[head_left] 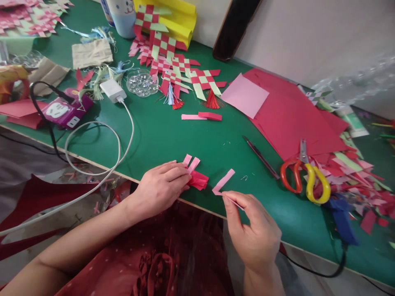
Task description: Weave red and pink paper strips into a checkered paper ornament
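Note:
My left hand (pixel 165 181) is closed over a small piece of woven paper strips (pixel 198 180) at the table's front edge. Red strip ends stick out to its right and two light pink ends point away from me. Between thumb and fingertips, my right hand (pixel 251 226) pinches a folded light pink paper strip (pixel 224 181), bent in a V, a little apart from the woven piece. Beyond both hands lie a pink strip (pixel 193 117) and a red strip (pixel 212 116), overlapping end to end.
Red-and-yellow-handled scissors (pixel 304 172) and a dark pen-like tool (pixel 261 157) lie right, beside red paper sheets (pixel 296 111) and paper scraps (pixel 370 176). Woven paper fish (pixel 205 78) and a dish of beads (pixel 142 83) sit at the back. A white cable (pixel 119 139) loops at left.

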`<state>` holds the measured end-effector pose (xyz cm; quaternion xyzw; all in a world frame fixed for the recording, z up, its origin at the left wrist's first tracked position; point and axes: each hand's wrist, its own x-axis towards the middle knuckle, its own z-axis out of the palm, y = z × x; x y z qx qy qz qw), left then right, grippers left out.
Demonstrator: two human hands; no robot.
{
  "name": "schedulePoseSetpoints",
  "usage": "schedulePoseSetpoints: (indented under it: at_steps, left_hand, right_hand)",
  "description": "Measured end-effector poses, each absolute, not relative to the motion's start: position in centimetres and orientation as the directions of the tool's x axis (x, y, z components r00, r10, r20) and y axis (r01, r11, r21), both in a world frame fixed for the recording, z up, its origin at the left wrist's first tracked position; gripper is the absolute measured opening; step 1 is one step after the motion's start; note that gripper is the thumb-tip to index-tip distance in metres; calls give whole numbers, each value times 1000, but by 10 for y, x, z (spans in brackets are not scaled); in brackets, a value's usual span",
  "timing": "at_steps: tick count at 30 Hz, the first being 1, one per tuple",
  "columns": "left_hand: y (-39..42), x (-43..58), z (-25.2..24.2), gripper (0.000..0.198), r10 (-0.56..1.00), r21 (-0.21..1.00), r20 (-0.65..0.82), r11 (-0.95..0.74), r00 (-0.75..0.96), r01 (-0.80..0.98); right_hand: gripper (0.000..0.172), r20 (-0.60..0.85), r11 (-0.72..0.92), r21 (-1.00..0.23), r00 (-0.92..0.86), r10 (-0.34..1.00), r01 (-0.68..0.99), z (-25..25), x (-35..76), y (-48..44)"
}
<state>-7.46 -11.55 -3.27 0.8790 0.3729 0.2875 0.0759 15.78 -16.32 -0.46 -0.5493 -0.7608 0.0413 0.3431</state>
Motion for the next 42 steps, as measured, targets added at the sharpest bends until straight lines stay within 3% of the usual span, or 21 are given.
schedulePoseSetpoints:
  at_steps: [8,15,20,29,42]
  left_hand:
    - [-115,-74,-30,20,705,347,444,-705,553,619]
    - [-116,-73,-30,18,704,341,455,-703,546,623]
    - [-116,-74,-32,19,701,351,459,-708,546,613]
    - [-117,-74,-35,22,714,385,445,-697,540,605]
    - [-116,-73,-32,19,742,422,430,-668,514,612]
  right_hand:
    - [17,454,403,-468,-177,873,787,-8,157,-164]
    - [29,583,510,-512,-157,797,691,2,155,-165]
    - [27,585,538,-474,-207,784,697,6,135,-146]
    - [8,438,492,-443,-298,848,749,-4,130,-133]
    - [18,395,556,-441,-404,825,705,-11,144,-144]
